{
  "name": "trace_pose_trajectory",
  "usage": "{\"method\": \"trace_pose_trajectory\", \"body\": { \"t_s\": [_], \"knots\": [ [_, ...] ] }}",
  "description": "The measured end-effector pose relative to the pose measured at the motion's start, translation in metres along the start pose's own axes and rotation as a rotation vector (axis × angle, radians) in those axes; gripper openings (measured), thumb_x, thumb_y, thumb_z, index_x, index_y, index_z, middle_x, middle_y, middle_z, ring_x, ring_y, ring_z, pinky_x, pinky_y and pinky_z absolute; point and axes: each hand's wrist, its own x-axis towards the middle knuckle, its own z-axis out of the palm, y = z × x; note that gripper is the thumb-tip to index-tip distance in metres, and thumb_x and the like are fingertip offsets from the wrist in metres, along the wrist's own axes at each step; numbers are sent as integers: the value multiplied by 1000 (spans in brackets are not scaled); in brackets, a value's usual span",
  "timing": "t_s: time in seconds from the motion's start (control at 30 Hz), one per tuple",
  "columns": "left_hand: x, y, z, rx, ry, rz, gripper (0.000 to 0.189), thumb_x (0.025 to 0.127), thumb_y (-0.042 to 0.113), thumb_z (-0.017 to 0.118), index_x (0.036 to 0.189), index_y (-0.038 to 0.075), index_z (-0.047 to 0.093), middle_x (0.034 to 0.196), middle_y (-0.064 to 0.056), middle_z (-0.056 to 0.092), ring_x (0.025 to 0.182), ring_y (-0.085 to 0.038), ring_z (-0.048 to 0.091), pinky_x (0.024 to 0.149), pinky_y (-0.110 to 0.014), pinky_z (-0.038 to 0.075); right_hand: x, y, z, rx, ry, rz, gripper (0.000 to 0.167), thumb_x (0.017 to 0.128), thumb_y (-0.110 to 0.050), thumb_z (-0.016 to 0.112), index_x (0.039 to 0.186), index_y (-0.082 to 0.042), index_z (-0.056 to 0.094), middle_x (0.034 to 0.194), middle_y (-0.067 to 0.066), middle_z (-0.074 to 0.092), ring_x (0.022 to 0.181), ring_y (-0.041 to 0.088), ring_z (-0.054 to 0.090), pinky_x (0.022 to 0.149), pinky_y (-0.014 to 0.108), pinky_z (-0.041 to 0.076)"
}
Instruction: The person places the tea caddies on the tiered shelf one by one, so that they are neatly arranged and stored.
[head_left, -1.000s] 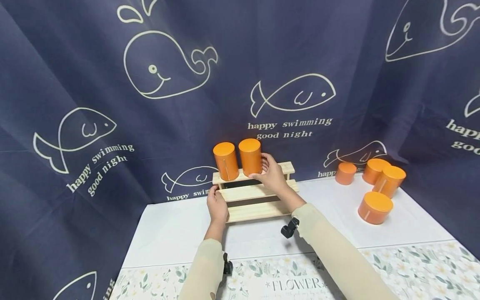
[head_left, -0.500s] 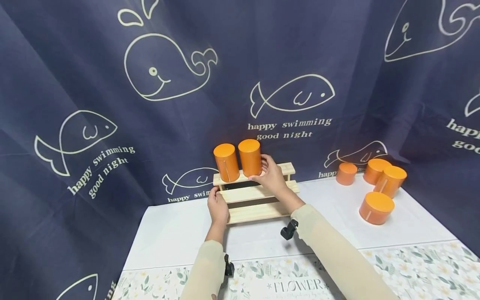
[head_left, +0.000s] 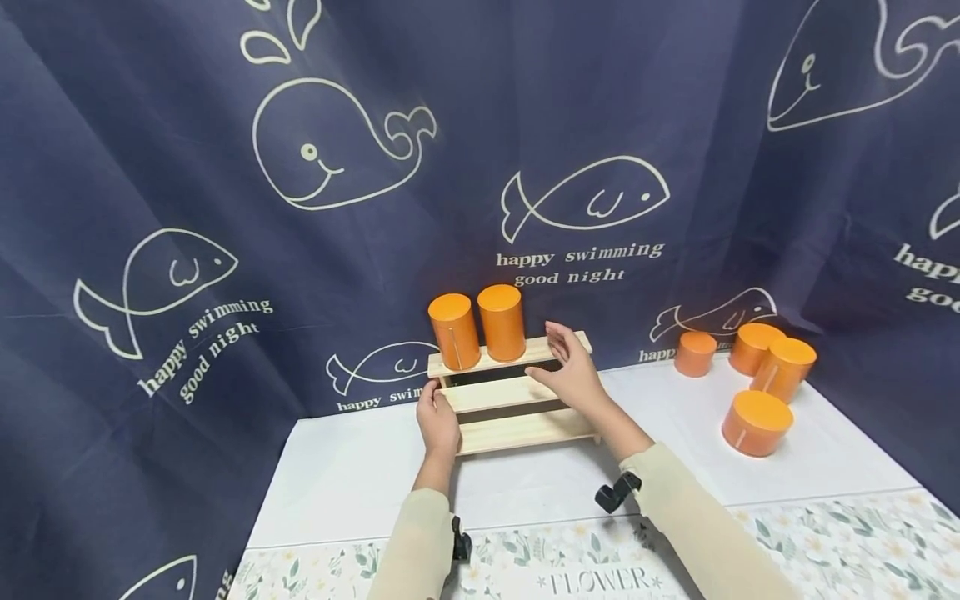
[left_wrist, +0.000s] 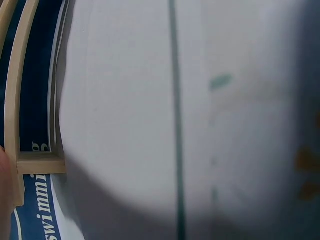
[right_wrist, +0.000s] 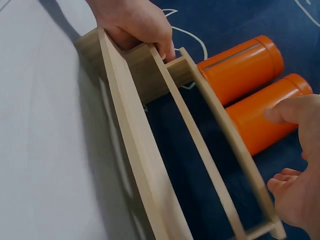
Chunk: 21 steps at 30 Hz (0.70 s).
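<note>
A tall orange cylinder (head_left: 454,333) and its twin (head_left: 502,325) stood upright on the top plank of a wooden rack (head_left: 525,432).

Head view: the left hand (head_left: 438,421) gripped the rack at nine o'clock; the right hand (head_left: 576,379), fingers and thumb spread, held nothing, at four o'clock from the twin. Four more orange cylinders (head_left: 757,423) sat toward three o'clock, tops covered, insides hidden. Left wrist view: the rack lay toward ten o'clock. Right wrist view: the left hand's curled fingers showed near twelve.
</note>
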Motion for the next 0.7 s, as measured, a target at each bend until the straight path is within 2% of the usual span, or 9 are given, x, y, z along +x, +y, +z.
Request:
{"method": "trace_pose_trajectory", "body": {
  "t_s": [0.3,0.53,0.7],
  "knots": [
    [-1,2,0,3,3,-14,34,108,1,41,132,-9,63,140,-28,65,140,-43,56,121,-56,45,-28,-19,-34,-226,35,-34,81,85,-6,84,156,-7,45,163,20,43,149,48,43,127,61,36],
    [-2,2,0,-9,7,-4,33,108,0,42,131,-10,63,139,-29,65,139,-43,57,121,-56,46,-49,-28,-64,-405,51,-4,71,88,-10,81,152,-3,50,162,26,42,152,49,37,126,68,32],
    [-2,4,-1,-13,4,-1,34,108,-1,42,133,-10,62,141,-30,64,141,-43,56,123,-55,44,-59,-27,-87,-514,66,-23,65,88,-9,80,147,1,54,158,31,44,149,52,39,122,72,33]
  ]
}}
